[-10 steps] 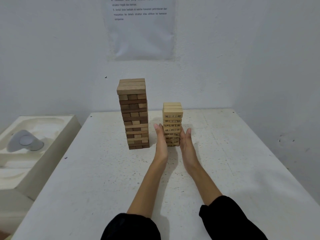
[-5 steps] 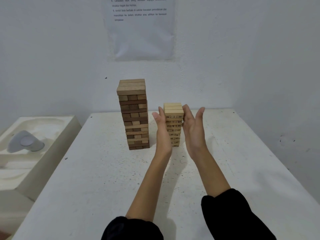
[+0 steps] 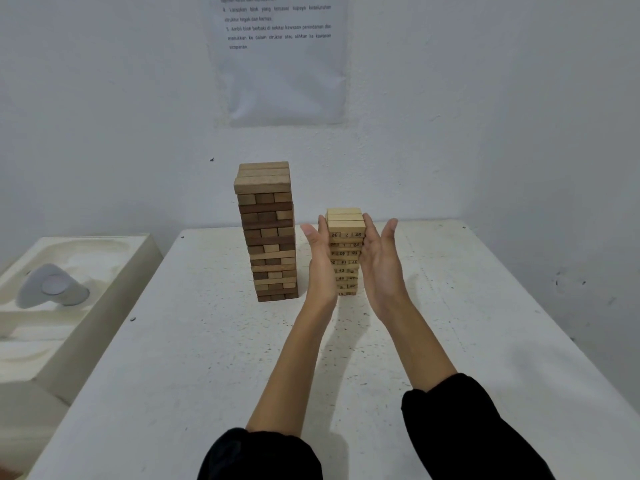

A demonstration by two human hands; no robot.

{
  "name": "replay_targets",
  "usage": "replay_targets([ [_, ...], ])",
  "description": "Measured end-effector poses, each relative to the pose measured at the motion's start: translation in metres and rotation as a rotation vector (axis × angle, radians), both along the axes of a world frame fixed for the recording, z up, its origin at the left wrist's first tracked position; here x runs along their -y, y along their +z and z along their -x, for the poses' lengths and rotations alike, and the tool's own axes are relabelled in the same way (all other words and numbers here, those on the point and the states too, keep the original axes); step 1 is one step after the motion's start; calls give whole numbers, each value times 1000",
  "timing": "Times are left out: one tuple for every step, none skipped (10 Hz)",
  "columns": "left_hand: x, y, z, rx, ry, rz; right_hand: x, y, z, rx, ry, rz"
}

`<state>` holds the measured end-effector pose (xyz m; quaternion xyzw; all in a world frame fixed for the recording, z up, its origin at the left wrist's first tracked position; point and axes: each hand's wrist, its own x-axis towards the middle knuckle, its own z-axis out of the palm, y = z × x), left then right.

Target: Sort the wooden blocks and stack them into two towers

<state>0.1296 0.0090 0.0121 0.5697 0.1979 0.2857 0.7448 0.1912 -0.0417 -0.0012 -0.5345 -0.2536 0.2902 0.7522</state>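
Towers count two on the white table [image 3: 207, 341]: tall brown tower [image 3: 268, 233] centre-left, short numbered tower [image 3: 346, 225] dead centre, left hand [image 3: 320, 261] and right hand [image 3: 379, 265] flat-fingered against its sides, gripping nothing.

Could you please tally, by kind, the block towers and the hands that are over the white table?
brown tower: 1
pale numbered tower: 1
hands: 2 (left hand and right hand, fingers straight, one on each side of the pale numbered tower)
Total: 4
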Motion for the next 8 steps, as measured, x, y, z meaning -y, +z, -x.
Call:
replay_targets([
  [0, 0, 0, 9, 3, 24, 1, 2, 1, 15, 3, 11],
  [0, -1, -1, 23, -1, 49, 1, 2, 2, 27, 7, 18],
  [0, 0, -1, 20, 1, 59, 1, 2, 2, 39, 15, 44],
  [2, 3, 0, -52, 33, 14, 2, 2, 0, 59, 8, 70],
  [4, 3, 1, 12, 34, 47, 2, 1, 1, 56, -5, 61],
  [7, 4, 5, -33, 34, -15, 3, -3, 4, 38, -16, 45],
  [9, 7, 9, -150, 40, -88, 6, -4, 4, 2, -55, 44],
  [12, 5, 16, -123, 39, -11, 11, -12, 7, -48, -155, 31],
])
